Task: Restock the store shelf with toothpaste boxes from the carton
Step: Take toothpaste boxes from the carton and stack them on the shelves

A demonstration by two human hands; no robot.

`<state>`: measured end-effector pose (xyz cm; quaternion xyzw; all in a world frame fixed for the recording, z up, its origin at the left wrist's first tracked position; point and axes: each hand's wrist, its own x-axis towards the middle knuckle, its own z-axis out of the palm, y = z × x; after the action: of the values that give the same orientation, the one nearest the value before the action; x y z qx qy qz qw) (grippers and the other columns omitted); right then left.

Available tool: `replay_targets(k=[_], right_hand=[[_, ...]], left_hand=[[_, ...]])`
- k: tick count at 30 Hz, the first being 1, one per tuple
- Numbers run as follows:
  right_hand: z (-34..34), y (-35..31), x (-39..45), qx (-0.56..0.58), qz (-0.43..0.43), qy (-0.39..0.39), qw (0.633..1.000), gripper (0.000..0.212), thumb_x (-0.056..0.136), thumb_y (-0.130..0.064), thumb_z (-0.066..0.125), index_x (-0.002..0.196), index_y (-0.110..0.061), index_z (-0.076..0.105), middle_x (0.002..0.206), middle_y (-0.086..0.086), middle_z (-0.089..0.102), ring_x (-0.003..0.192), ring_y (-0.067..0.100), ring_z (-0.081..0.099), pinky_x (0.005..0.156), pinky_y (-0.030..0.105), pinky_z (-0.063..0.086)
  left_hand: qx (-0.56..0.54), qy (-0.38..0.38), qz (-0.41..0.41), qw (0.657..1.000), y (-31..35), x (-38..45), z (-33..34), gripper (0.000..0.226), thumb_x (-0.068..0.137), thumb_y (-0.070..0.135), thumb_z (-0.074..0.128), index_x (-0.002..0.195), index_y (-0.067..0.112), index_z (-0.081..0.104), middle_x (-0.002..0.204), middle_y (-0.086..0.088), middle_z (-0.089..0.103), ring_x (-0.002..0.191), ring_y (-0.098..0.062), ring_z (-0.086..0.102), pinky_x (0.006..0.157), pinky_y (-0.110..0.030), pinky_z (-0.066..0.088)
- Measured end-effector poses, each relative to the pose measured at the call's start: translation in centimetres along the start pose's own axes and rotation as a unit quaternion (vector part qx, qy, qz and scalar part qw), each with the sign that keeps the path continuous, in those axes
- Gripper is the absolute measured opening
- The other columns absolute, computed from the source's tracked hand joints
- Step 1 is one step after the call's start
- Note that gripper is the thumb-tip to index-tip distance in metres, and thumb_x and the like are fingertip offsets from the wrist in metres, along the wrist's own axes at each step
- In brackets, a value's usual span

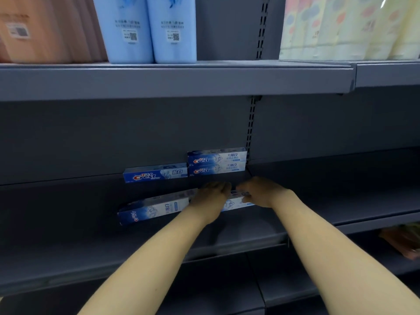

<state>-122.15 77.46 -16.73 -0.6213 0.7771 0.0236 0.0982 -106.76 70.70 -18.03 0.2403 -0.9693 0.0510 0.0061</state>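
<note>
Our fingers were down on the boxes, and here we had both hands working deep in the grey metal shelf [136,242]. Our left hand [212,193] lay over the near long blue-and-white toothpaste box [154,210], fingers bent down across its right end; whether they truly gripped it, we could not tell. Our right hand [261,192] curled its fingers around the right-hand blue-and-white toothpaste box [236,202], just beside the first, and the two hands nearly touched. Both boxes lay flat on the shelf, end to end, slightly tilted in our view.

Behind them, against the back panel, stood a darker blue toothpaste box [155,173] on the left, and just to its right a stack of two pale blue-and-white toothpaste boxes [217,163], one on the other. On the shelf above we saw two tall light-blue packs [145,28], brown cardboard packs [45,30] left of them, and pale yellow wrapped rolls [350,28] far right.
</note>
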Motion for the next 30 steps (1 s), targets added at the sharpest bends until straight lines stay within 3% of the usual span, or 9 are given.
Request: replay_targets(k=[3,5,10,15,18,22,27,30], right_hand=[[0.3,1.4,-0.1,0.02,0.004,0.02,1.0,0.034,0.094,-0.021,0.056,0.127,-0.019,0.056,0.122,0.01,0.06,0.109,0.028,0.058,0.086,0.033,0.048],[0.4,2.2,-0.1,0.027,0.002,0.03,0.999,0.025,0.094,-0.021,0.055,0.118,-0.017,0.058,0.117,0.011,0.061,0.103,0.027,0.058,0.078,0.03,0.046],[0.6,3.8,0.0,0.007,0.005,0.066,0.998,0.023,0.095,-0.02,0.052,0.118,-0.016,0.057,0.117,0.01,0.061,0.105,0.026,0.057,0.071,0.027,0.038],[1.4,3.3,0.9,-0.022,0.021,0.118,0.993,0.031,0.098,-0.021,0.045,0.129,-0.017,0.051,0.127,0.005,0.057,0.111,0.025,0.057,0.079,0.031,0.045],[2.1,2.4,2.2,-0.038,0.034,0.149,0.988,0.034,0.097,-0.016,0.047,0.131,-0.014,0.05,0.129,0.006,0.055,0.112,0.025,0.057,0.082,0.034,0.049],[2.3,0.4,4.4,-0.075,0.052,0.172,0.981,0.037,0.093,0.001,0.045,0.129,-0.006,0.051,0.13,0.012,0.052,0.118,0.028,0.05,0.088,0.036,0.049],[3.0,-1.2,6.0,-0.073,0.068,0.183,0.978,0.038,0.094,0.002,0.04,0.131,-0.004,0.047,0.132,0.013,0.052,0.123,0.026,0.049,0.089,0.033,0.049],[3.3,-0.8,6.0,-0.06,0.047,0.188,0.979,0.045,0.096,-0.002,0.039,0.141,-0.008,0.037,0.142,0.011,0.043,0.135,0.023,0.036,0.093,0.032,0.047]], left_hand=[[0.0,-0.004,-0.023,1.0,2.5,1.1,0.6,0.061,0.091,0.0,0.047,0.147,0.006,0.023,0.145,-0.015,0.036,0.131,-0.03,0.038,0.102,-0.038,0.038],[-0.006,-0.005,-0.04,0.999,3.7,1.7,1.0,0.056,0.09,-0.002,0.049,0.143,0.004,0.03,0.14,-0.015,0.041,0.127,-0.03,0.041,0.096,-0.038,0.041],[-0.019,0.016,-0.053,0.998,4.6,3.7,1.7,0.05,0.093,0.0,0.045,0.142,0.001,0.032,0.145,-0.018,0.036,0.134,-0.03,0.034,0.101,-0.04,0.04],[-0.011,0.042,-0.069,0.997,3.6,4.9,1.9,0.046,0.093,0.002,0.046,0.139,0.002,0.038,0.142,-0.016,0.04,0.131,-0.03,0.039,0.104,-0.038,0.04],[0.007,0.028,-0.123,0.992,2.7,5.2,2.2,0.048,0.09,0.004,0.053,0.136,0.001,0.041,0.136,-0.017,0.045,0.125,-0.031,0.044,0.101,-0.037,0.042],[-0.008,0.0,-0.209,0.978,1.5,5.2,2.8,0.046,0.092,0.003,0.047,0.136,-0.006,0.039,0.136,-0.022,0.043,0.126,-0.035,0.04,0.106,-0.04,0.037],[-0.013,-0.012,-0.217,0.976,0.3,5.8,3.1,0.064,0.09,0.015,0.054,0.142,-0.007,0.026,0.142,-0.023,0.033,0.132,-0.037,0.032,0.114,-0.042,0.026],[-0.019,-0.011,-0.206,0.978,-0.4,6.3,3.1,0.071,0.087,0.021,0.057,0.143,-0.005,0.024,0.144,-0.022,0.031,0.133,-0.035,0.031,0.114,-0.041,0.026]])
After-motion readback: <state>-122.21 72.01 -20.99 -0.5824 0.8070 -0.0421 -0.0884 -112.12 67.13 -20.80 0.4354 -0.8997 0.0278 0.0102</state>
